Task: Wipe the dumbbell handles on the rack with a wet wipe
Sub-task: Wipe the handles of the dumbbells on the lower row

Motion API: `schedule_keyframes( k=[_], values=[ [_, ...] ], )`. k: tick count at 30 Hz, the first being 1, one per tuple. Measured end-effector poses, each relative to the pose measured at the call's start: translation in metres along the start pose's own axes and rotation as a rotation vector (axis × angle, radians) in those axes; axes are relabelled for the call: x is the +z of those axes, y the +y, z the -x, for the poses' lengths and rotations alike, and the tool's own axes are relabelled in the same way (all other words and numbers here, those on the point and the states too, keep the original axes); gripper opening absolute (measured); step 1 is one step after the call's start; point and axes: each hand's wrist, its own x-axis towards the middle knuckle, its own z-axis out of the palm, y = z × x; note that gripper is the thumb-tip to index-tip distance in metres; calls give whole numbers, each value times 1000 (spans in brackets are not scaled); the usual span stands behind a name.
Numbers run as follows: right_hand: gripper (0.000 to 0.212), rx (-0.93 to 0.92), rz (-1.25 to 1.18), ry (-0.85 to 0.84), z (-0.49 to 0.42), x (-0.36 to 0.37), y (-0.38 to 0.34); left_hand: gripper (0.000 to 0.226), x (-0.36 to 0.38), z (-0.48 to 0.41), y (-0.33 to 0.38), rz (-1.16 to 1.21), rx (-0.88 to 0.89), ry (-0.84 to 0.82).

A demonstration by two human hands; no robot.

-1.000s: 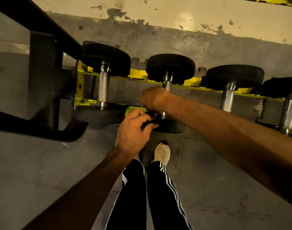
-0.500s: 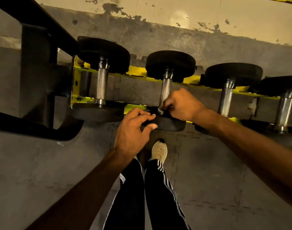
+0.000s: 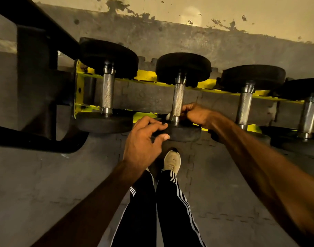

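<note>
1. Dumbbell handle point(image 3: 178, 101), second from the left on the rack point(image 3: 145, 75), is the one I am working on. It is a knurled steel bar lying across the two yellow rails and pointing away from me.
2. My right hand point(image 3: 197, 114) reaches in from the right. It is curled tight round the near end of that bar, just above the collar, and holds the wet wipe point(image 3: 168, 116) against the metal. Only a small white scrap of the wipe shows, on the bar's left side.
3. My left hand point(image 3: 143, 139) grips the near weight point(image 3: 184, 133) of the same dumbbell, fingers curled over its upper edge and thumb against its rim.
4. The far weight point(image 3: 183, 67), a black disc, sits beyond the back rail.
5. The first dumbbell point(image 3: 107, 91) lies to the left at the rack's end. The third dumbbell point(image 3: 244, 106) and the fourth dumbbell point(image 3: 309, 116) lie to the right. All are parallel and apart from one another, and the fourth runs off the picture's edge.
6. A black frame point(image 3: 35, 77) stands just left of the rack, with a curved black tube running along the floor beneath it.
7. Under my arms I see the grey floor point(image 3: 45, 184), laid in interlocking mats, one pale shoe point(image 3: 172, 161) and black trousers point(image 3: 170, 211) with white stripes.
8. Behind the rack is the wall point(image 3: 224, 11), its pale paint chipped above a dark grey band.
</note>
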Motion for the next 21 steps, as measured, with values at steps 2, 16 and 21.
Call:
schedule_keyframes(
  k=[2,16,21],
  values=[
    [29,-1,-5,-11,5,-6,2,32,-1,-2,0,9,1,-16],
    [12,-711,531,425,39,8,-28,30,-2,-5,-5,25,7,-25],
    [10,-644,583,673,32,18,-34,30,-5,-10,-6,34,9,-48]
  ],
)
